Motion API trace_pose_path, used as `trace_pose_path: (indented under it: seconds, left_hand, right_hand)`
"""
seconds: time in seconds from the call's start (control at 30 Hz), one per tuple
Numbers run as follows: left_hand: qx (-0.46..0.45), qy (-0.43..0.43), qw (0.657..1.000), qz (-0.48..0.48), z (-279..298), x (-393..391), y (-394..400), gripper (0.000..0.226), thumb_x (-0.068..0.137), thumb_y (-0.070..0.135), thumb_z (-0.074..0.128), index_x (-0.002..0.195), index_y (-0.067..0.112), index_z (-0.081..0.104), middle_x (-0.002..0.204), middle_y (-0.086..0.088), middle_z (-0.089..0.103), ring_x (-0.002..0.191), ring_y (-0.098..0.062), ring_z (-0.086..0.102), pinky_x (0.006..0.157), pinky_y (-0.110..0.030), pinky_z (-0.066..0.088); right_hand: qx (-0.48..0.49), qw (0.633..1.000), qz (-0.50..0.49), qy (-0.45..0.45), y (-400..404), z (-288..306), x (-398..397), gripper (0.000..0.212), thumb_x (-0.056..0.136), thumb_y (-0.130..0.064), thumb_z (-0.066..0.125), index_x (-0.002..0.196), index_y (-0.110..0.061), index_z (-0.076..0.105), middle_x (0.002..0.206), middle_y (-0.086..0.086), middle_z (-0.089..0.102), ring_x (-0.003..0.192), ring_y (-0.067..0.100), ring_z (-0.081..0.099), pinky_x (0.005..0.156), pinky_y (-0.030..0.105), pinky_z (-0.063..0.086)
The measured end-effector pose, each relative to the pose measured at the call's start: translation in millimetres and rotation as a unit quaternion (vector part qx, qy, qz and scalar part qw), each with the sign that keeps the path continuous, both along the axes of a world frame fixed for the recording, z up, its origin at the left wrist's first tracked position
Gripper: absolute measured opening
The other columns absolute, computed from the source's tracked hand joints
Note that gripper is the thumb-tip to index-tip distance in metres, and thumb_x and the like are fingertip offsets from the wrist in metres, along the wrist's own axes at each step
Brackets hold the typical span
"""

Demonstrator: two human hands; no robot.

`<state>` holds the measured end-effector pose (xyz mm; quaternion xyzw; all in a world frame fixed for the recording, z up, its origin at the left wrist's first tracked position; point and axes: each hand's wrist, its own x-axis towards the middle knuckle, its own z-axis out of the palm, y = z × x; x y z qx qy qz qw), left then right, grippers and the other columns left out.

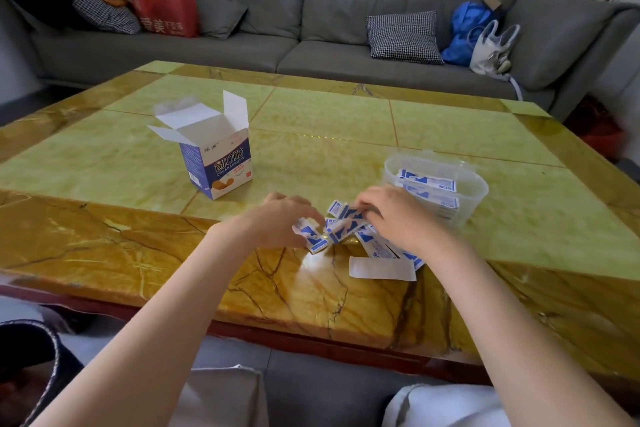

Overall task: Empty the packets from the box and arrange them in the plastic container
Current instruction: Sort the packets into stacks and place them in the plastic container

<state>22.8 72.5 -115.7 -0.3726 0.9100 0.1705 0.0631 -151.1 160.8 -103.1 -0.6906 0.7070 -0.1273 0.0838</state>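
A blue-and-white cardboard box stands upright on the table with its top flaps open. To the right, a clear plastic container holds several blue-and-white packets. Between them, near the table's front, lies a loose pile of packets. My left hand pinches a packet at the pile's left edge. Over the pile's right side, my right hand has its fingers closed on several packets. One packet lies white side up just in front of the pile.
The table is a green and amber marble top with a dark red front edge. A grey sofa behind it carries cushions, a red bag, a blue bag and a white bag. Fabric lies on my lap.
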Motion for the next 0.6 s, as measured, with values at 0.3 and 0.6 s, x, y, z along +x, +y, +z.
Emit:
trace_pose_path:
  seconds: [0.3, 0.6]
  left_hand:
    - [-0.017, 0.04, 0.999, 0.017, -4, -3, -4, 0.032, 0.081, 0.026, 0.068, 0.11, 0.021, 0.055, 0.126, 0.002, 0.05, 0.108, -0.017, 0.051, 0.086, -0.025, 0.04]
    - [0.0, 0.004, 1.0, 0.017, -2, -6, -11, 0.037, 0.082, 0.031, 0.066, 0.116, 0.026, 0.054, 0.118, 0.005, 0.057, 0.112, -0.016, 0.047, 0.092, -0.027, 0.038]
  right_hand:
    - [0.085, 0.994, 0.026, 0.066, -9, -13, 12, 0.022, 0.09, -0.004, 0.046, 0.106, -0.012, 0.058, 0.111, 0.001, 0.049, 0.108, 0.02, 0.045, 0.093, 0.034, 0.04]
    - [-0.052, 0.987, -0.056, -0.141, -13, -10, 6, 0.016, 0.089, -0.004, 0.055, 0.101, -0.013, 0.059, 0.102, -0.001, 0.059, 0.083, 0.009, 0.054, 0.06, 0.009, 0.038]
